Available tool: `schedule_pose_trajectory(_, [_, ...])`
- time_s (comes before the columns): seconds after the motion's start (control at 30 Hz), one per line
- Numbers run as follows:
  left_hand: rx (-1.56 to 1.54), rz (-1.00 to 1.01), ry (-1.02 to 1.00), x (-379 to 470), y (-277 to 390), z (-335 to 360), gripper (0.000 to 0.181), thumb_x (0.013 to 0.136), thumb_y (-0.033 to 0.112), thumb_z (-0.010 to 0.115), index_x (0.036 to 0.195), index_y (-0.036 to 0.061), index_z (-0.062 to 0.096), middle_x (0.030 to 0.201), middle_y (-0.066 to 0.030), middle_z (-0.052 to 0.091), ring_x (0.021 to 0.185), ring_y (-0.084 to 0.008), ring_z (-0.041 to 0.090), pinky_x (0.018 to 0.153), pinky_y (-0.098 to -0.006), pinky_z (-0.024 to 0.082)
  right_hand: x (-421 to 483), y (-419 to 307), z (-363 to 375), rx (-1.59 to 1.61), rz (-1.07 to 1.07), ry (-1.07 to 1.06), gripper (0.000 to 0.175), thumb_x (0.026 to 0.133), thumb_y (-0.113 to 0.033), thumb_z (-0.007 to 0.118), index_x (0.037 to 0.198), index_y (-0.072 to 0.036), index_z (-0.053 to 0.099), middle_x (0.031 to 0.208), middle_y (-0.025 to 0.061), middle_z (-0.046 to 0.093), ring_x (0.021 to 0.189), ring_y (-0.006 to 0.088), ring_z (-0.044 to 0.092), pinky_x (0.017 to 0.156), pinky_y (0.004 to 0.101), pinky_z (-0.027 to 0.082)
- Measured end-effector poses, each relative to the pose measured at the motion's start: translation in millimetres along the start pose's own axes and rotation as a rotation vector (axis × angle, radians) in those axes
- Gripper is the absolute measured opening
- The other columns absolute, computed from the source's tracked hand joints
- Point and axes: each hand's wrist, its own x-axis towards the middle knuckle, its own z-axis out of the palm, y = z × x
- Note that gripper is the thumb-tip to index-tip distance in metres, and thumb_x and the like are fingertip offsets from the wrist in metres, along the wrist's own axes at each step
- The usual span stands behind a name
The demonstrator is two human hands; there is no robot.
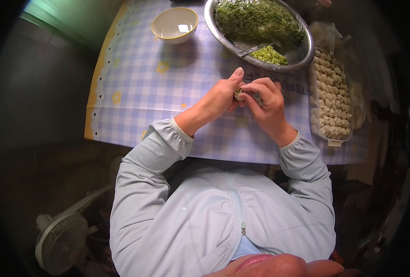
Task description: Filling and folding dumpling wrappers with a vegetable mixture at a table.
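Observation:
Between my two hands, over the middle of the table, is a small dumpling with pale dough and a hint of green. My left hand cradles it from the left, thumb raised. The thumb and fingertips of my right hand pinch the dough from the other side. My fingers hide most of it. Beyond them stands a steel basin of chopped greens, partly under clear plastic film. A flat metal spreader lies in it beside a lighter green heap of filling.
A yellow-rimmed white bowl stands at the back left. On the right, a clear plastic box holds rows of pleated dumplings, with plastic bags behind. A checked tablecloth covers the table. A white fan stands at lower left.

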Motion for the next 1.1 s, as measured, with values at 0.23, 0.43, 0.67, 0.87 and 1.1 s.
schedule_pose_trajectory(0.23, [0.033, -0.011, -0.010, -2.9, 3.4, 0.9, 0.067, 0.088, 0.066, 0.026, 0.081, 0.0078, 0.057, 0.066, -0.0015, 0.050, 0.053, -0.0078, 0.034, 0.048, -0.0212, 0.026, 1.6, -1.6, -1.8, -0.075, -0.086, -0.021, 0.015, 0.071, -0.008, 0.070, 0.082, -0.012, 0.062, 0.078, 0.0002, 0.059, 0.067, 0.0161, 0.055, 0.065, 0.0300, 0.032])
schedule_pose_trajectory(0.43, [-0.149, -0.053, -0.067, -1.8, 3.2, 1.5, 0.067, 0.089, 0.065, 0.027, 0.092, 0.0058, 0.058, 0.070, 0.0009, 0.050, 0.055, -0.0079, 0.037, 0.052, -0.0225, 0.030, 0.8, -0.3, -1.3, -0.111, -0.127, 0.012, 0.015, 0.070, -0.006, 0.070, 0.080, -0.011, 0.061, 0.077, 0.0002, 0.059, 0.066, 0.0172, 0.053, 0.066, 0.0301, 0.033])
schedule_pose_trajectory(0.67, [-0.335, -0.001, -0.062, -2.2, 2.7, 8.2, 0.069, 0.089, 0.065, 0.028, 0.101, 0.0044, 0.058, 0.070, 0.0040, 0.048, 0.056, -0.0080, 0.036, 0.056, -0.0221, 0.030, 1.6, -1.6, -2.4, -0.070, -0.058, 0.028, 0.016, 0.069, -0.007, 0.070, 0.081, -0.012, 0.061, 0.079, 0.0002, 0.059, 0.068, 0.0168, 0.054, 0.066, 0.0296, 0.033])
schedule_pose_trajectory(0.87, [-0.111, 0.014, -0.040, -0.7, -1.3, 1.3, 0.069, 0.088, 0.066, 0.027, 0.094, 0.0051, 0.058, 0.069, 0.0003, 0.048, 0.055, -0.0081, 0.033, 0.052, -0.0222, 0.028, 3.1, -4.1, -2.3, -0.030, -0.024, 0.003, 0.018, 0.069, -0.008, 0.071, 0.083, -0.013, 0.063, 0.081, -0.0005, 0.060, 0.071, 0.0154, 0.057, 0.066, 0.0294, 0.033])
schedule_pose_trajectory(1.1, [0.006, -0.053, -0.016, -5.0, 5.7, 2.3, 0.073, 0.087, 0.069, 0.024, 0.086, 0.0047, 0.058, 0.064, -0.0022, 0.047, 0.052, -0.0085, 0.033, 0.048, -0.0226, 0.029, 3.2, -1.1, -3.1, -0.134, -0.183, -0.014, 0.015, 0.070, -0.010, 0.071, 0.082, -0.013, 0.062, 0.078, -0.0016, 0.060, 0.065, 0.0142, 0.055, 0.064, 0.0295, 0.032])
